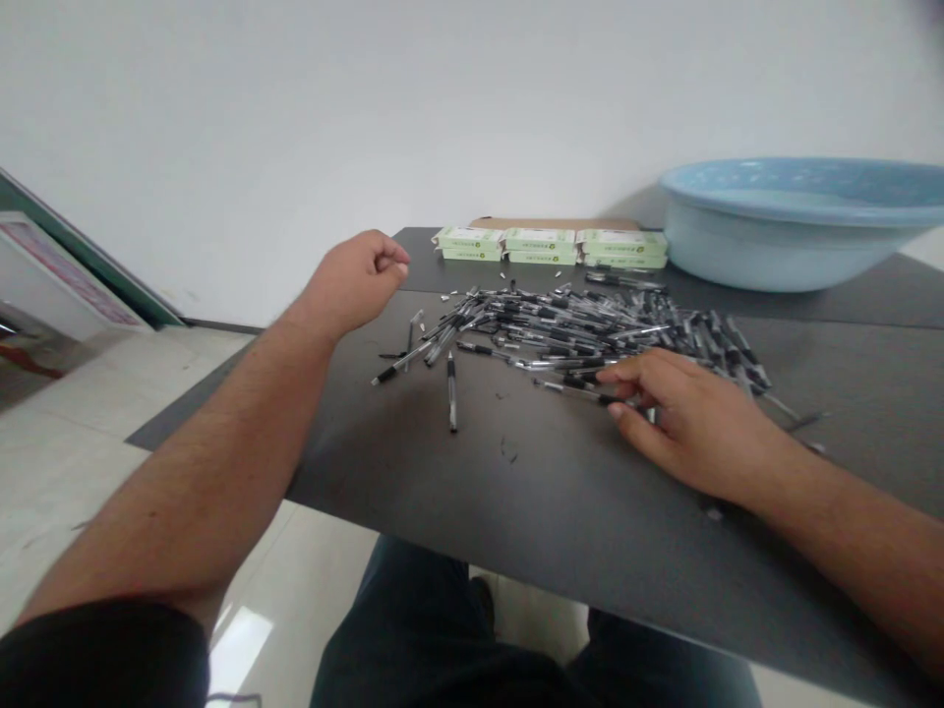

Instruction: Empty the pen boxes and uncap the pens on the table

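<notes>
A heap of clear pens with black grips [560, 320] lies across the dark table. At its near right edge, my right hand [685, 418] has its thumb and fingers closed around the end of a pen [579, 392] that lies nearly flat, pointing left. My left hand [358, 285] hovers over the table's left side, apart from the heap, with its fingers curled in. Whatever it may hold is hidden. One single pen [452, 393] lies in front of the heap, pointing toward me.
Behind the heap, several pale green boxes [542, 246] stand stacked in a row near the wall. A large light blue basin [782, 236] sits at the back right. Small dark scraps lie on the tabletop [472, 501]. A framed board [70, 265] leans at the far left.
</notes>
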Demonstrator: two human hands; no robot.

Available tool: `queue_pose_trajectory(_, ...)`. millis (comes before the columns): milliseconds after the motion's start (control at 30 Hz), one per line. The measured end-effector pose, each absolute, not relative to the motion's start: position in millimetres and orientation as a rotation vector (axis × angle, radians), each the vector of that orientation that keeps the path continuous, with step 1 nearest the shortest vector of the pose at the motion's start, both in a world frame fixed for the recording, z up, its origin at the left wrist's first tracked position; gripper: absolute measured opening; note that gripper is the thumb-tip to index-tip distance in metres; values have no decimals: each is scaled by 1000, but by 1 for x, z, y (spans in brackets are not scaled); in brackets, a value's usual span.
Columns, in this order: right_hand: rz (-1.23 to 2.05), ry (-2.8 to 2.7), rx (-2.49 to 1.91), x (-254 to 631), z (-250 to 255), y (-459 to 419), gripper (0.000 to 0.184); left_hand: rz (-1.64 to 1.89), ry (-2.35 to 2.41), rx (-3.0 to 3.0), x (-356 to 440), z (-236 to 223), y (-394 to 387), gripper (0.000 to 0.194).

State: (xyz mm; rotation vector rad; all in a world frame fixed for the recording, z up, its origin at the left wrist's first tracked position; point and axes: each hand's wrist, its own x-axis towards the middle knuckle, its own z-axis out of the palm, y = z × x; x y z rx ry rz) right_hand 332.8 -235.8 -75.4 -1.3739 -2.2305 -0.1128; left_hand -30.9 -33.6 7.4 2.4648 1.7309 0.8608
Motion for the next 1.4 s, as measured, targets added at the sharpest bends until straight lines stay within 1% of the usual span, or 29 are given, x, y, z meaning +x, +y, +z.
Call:
queue_pose_trajectory(67, -163, -2212, -1392, 337, -73, -234, 21, 850, 1600, 2471, -8, 7, -42, 32)
queue_pose_trajectory(233, -187, -2203, -1418, 342, -71, -232, 19, 701, 1379, 2500, 34, 4, -42, 21)
queue_pose_trajectory(333, -178, -2215, -1426, 342, -71, -233, 19, 684, 1407, 2520, 47, -7, -37, 16)
queue_pose_trajectory(467, -154, -2230, -1462, 342, -70, -234, 21, 668, 1543, 2589, 49, -30, -35, 20)
queue_pose_trajectory(633, -189, -2229, -1533, 349, -67, -231, 21, 426, 1578, 2747, 41, -39, -39, 24)
queue_pose_trajectory(900, -214, -2198, -1592, 354, -67, -229, 21, -29, 1698, 2712, 36, -25, -47, 17)
queue_pose_trajectory(1100, -234, -2212, -1564, 354, -68, -228, 21, -501, 1547, 2776, 43, -13, -65, 29)
queue_pose_trajectory(1200, -249, -2217, -1550, 355, -69, -227, 19, -608, 1495, 2796, 46, -12, -71, 32)
queue_pose_trajectory(1400, -230, -2204, -1556, 354, -68, -227, 18, -699, 1422, 2777, 52, -24, -71, 25)
